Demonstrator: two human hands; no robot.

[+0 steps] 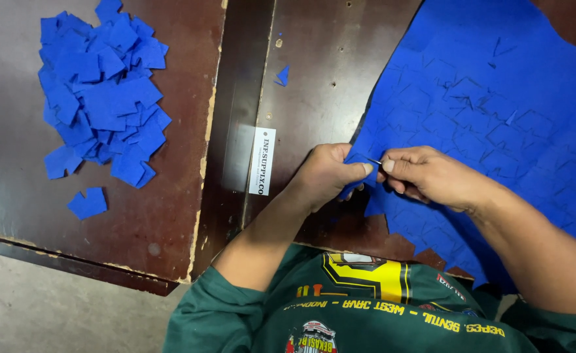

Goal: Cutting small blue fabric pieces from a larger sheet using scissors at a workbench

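Note:
A large blue felt sheet (497, 85), scored into many small shapes, lies on the right of the dark wooden table (170, 216). My left hand (330, 173) pinches the sheet's near left edge between thumb and fingers. My right hand (432, 176) grips a thin metal tool (374, 160) whose tip points at the felt right beside my left thumb. Both hands meet at the sheet's edge, close to my chest.
A pile of cut blue felt pieces (101, 91) lies at the far left of the table, with one loose piece (87, 203) below it and a small scrap (282, 75) near the middle. A white label (261, 161) sticks to the table seam.

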